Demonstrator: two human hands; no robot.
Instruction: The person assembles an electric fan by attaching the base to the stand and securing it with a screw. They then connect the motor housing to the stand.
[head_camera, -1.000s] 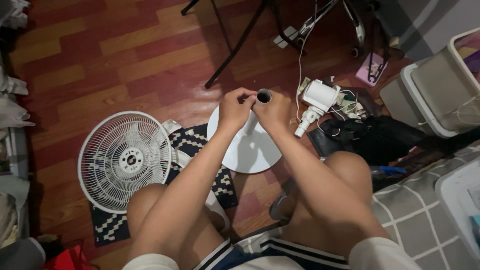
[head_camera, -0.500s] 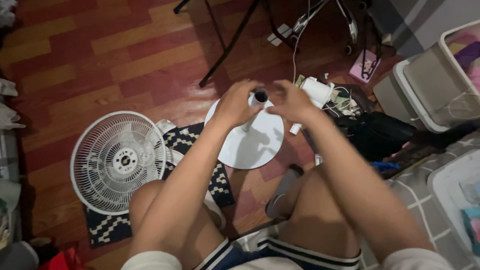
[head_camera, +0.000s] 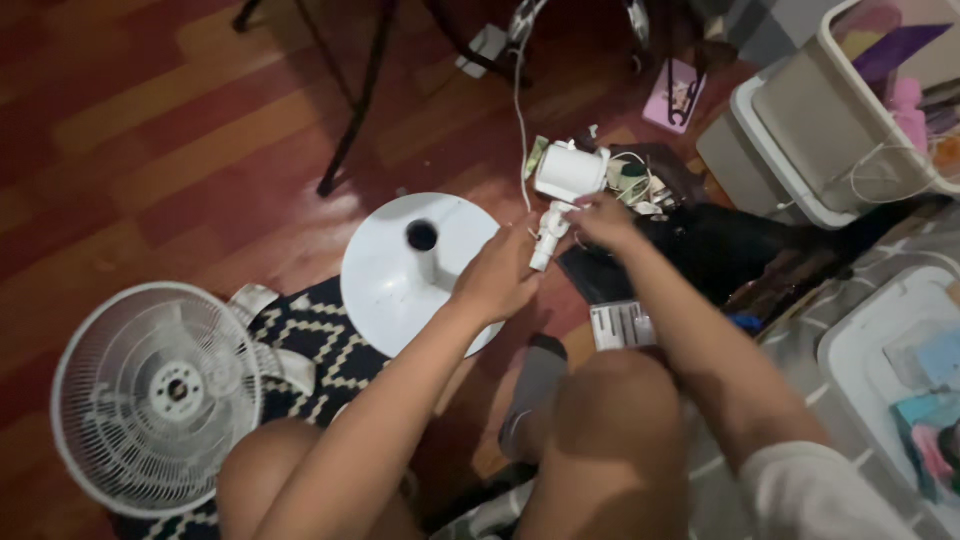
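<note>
A white fan motor piece (head_camera: 568, 172) with a short neck lies on the floor to the right of a round white fan base (head_camera: 385, 285), which has an upright hollow tube (head_camera: 422, 236). My right hand (head_camera: 603, 221) pinches the neck just below the housing. My left hand (head_camera: 498, 277) is curled around the neck's lower end, beside the base's right rim. Both my bare knees fill the bottom of the view.
A white fan grille (head_camera: 150, 395) rests on a black-and-white patterned rug (head_camera: 325, 335) at the lower left. Black stand legs (head_camera: 350, 100) and a white cable (head_camera: 520, 100) cross the wooden floor above. Grey bins (head_camera: 800, 130), a black bag (head_camera: 720, 250) and a white tub (head_camera: 880, 350) crowd the right.
Both hands have left the top of the base's tube and moved right to the white motor piece. The view has shifted right and down, so the base and grille appear further left.
</note>
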